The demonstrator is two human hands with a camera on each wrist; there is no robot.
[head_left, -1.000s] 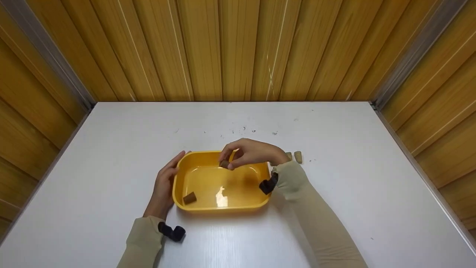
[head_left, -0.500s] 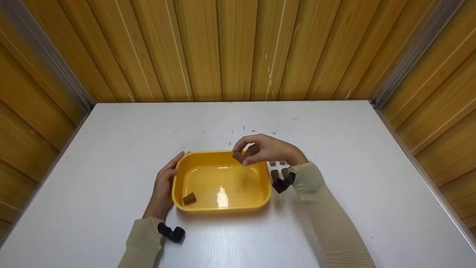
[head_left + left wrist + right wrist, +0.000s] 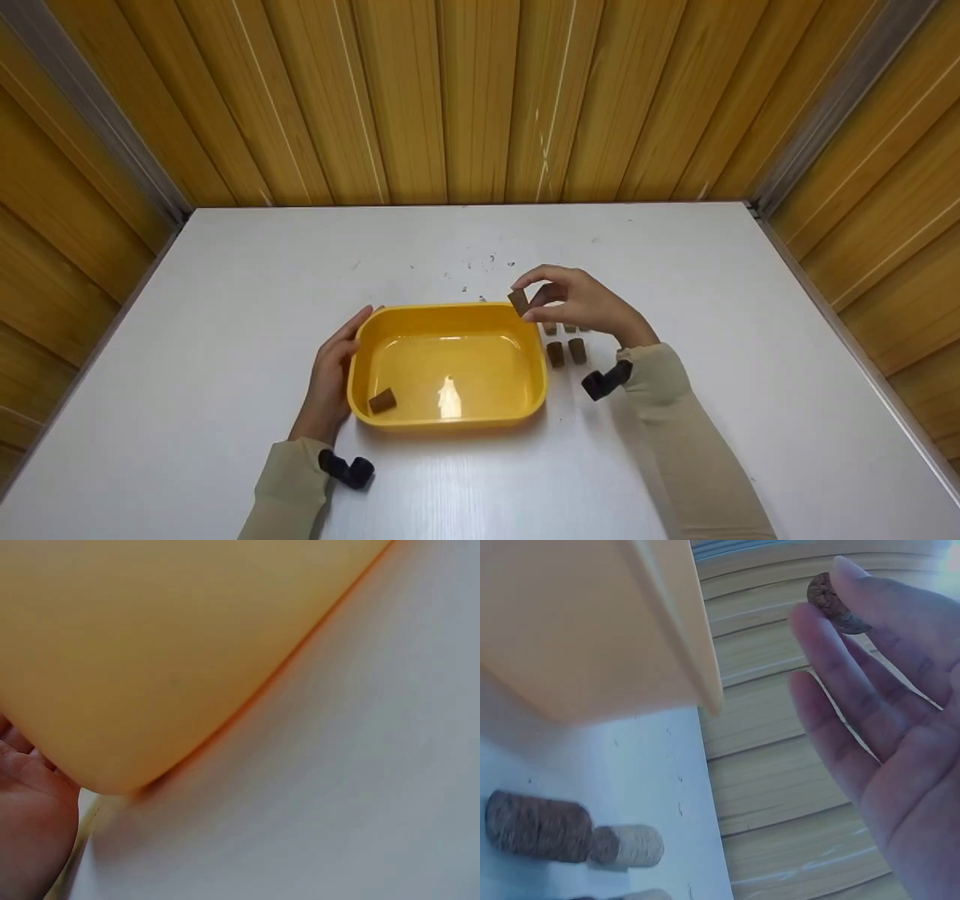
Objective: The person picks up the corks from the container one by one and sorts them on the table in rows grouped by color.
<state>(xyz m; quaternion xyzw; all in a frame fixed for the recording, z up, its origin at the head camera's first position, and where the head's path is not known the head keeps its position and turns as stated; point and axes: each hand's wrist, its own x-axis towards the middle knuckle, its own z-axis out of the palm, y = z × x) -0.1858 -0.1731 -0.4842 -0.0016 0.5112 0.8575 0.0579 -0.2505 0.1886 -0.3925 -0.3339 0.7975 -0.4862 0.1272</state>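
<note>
Between thumb and fingertips my right hand [image 3: 581,300] pinches a brown cork [image 3: 518,302], held above the back right corner of a yellow plastic tub [image 3: 450,421]. In the right wrist view the same cork [image 3: 826,596] shows one round end. Another brown cork [image 3: 382,400] lies on its side in the tub's front left corner. My left hand [image 3: 330,382] rests along the outside of the tub's left wall, fingers extended; the left wrist view shows part of the palm [image 3: 37,817] beside that wall.
Just right of the tub, several corks stand on the white table [image 3: 720,390], among them a dark cork [image 3: 577,351] in the nearer row; my right hand partly hides the farther row. Small dark specks mark the table behind the tub. Wood-patterned panels [image 3: 480,105] close off the back and sides.
My right hand has moved right, carrying the pinched cork from over the tub's middle to its back right corner. More corks beside the tub are now uncovered. The left hand and tub stay put.
</note>
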